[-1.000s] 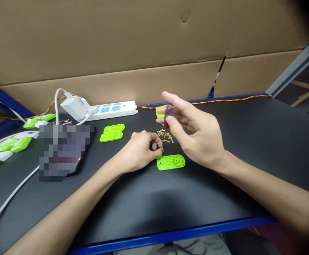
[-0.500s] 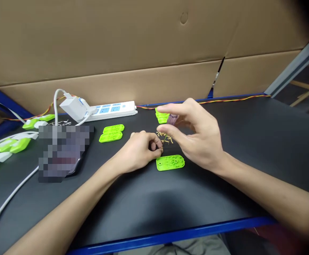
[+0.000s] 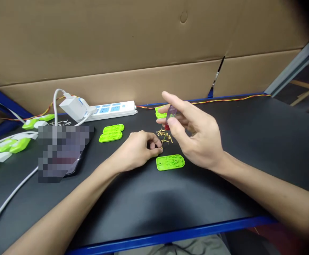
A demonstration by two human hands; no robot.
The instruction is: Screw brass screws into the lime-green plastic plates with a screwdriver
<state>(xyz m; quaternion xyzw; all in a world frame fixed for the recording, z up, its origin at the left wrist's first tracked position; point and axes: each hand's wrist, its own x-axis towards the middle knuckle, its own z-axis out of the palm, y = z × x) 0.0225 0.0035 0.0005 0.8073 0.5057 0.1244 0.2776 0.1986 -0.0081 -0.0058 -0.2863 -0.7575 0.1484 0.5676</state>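
Observation:
My right hand holds a screwdriver with a clear purple and red handle, its thin shaft slanting down to the fingertips of my left hand. The left thumb and forefinger pinch a tiny brass-coloured piece at the screwdriver's tip; its shape is too small to tell. Just below lies a green plastic shell, its ribbed inside facing up. Several small brass parts are scattered behind the fingers. Another green shell is partly hidden behind my right hand.
Two green shells lie left of my left hand. Behind them stands a white power strip with a white charger. A pixelated dark device lies at left, near green-and-white plugs and cables. Cardboard backs the table.
My right forefinger has lifted and stretched out, and the right-hand fingers have shifted around the handle, showing its red part. My left hand has hardly moved.

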